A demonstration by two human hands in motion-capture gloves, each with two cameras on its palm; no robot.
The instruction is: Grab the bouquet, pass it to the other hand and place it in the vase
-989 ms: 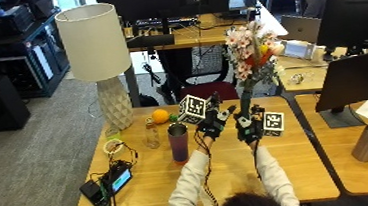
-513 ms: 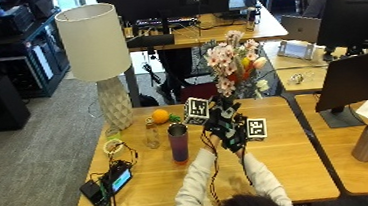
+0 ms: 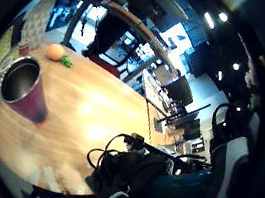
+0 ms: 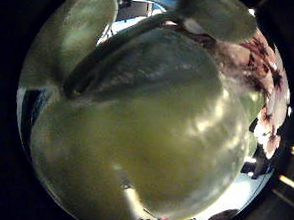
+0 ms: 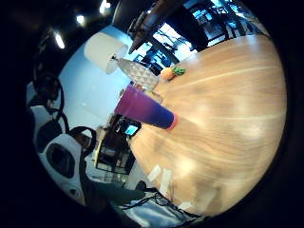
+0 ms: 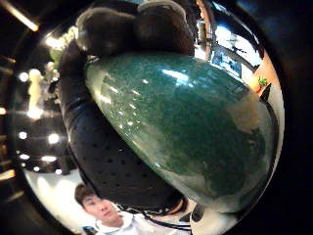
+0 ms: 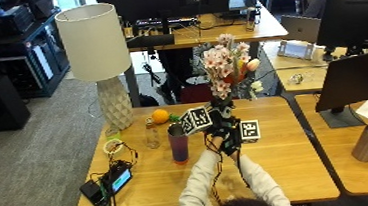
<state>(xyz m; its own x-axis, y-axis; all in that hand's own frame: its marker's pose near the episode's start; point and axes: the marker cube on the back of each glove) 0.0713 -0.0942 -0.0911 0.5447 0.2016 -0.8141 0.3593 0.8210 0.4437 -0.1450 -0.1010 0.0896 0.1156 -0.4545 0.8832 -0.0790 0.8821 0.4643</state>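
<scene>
To the left of the hands, a purple tumbler (image 7: 179, 143) stands well apart on the wooden table (image 7: 289, 159). The left hand (image 7: 216, 128) and right hand (image 7: 230, 136) meet together above the table, both seemingly gripping the bouquet (image 7: 229, 69). Its stems run upright, blooms directly above both hands. No vase is clearly identifiable.

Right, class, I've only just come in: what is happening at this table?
A person holds a bouquet upright above the table, both gloved hands close together around its base. The right hand grips something smooth and dark green, seemingly the bouquet's base; the left hand is pressed up against green leaves. A purple cup stands beside them.
</scene>
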